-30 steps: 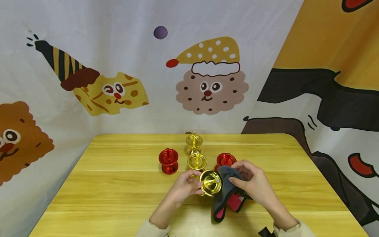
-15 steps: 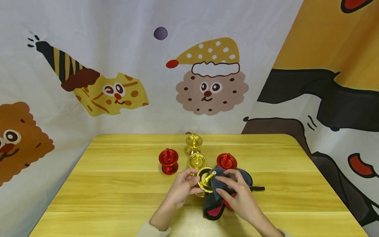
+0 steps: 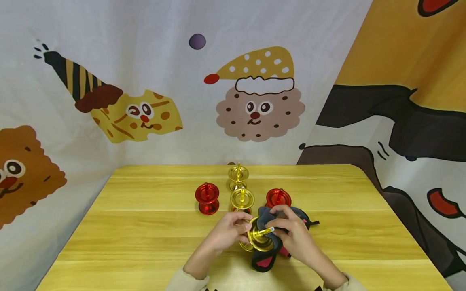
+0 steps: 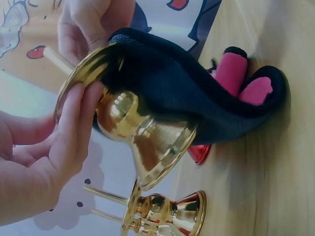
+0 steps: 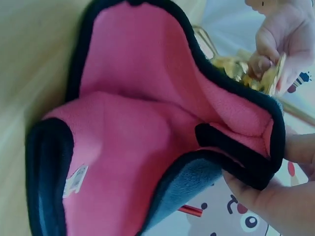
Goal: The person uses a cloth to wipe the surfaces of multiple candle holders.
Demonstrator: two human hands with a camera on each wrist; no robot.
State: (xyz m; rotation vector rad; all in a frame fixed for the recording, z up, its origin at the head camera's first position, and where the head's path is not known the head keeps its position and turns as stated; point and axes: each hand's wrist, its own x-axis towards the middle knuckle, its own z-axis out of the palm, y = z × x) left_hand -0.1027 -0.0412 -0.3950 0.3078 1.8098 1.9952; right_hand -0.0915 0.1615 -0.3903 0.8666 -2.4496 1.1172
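My left hand [image 3: 227,232] pinches a shiny gold candle holder [image 3: 260,242] by its dish, fingers under the rim and thumb at the edge. The holder is tilted, its centre tube leaning to the right in the head view; its flared foot [image 4: 162,152] shows in the left wrist view. My right hand [image 3: 293,232] pinches a cloth [image 3: 267,214], grey-blue on one side, with black edging. Its pink inner side [image 5: 133,73] fills much of the right wrist view. The cloth lies against the far side of the holder's dish, and its lower part hangs down.
Behind the hands stand two gold candle holders, one nearer [image 3: 242,199] and one farther back [image 3: 238,174]. A red candle holder [image 3: 207,196] is to the left, another red one [image 3: 278,197] right behind the cloth. The wooden table [image 3: 145,242] meets a printed curtain [image 3: 164,153].
My right hand has moved left with the cloth, bringing it against the held candle holder. My left hand has turned and slightly lowered the holder, its tube now leaning right.
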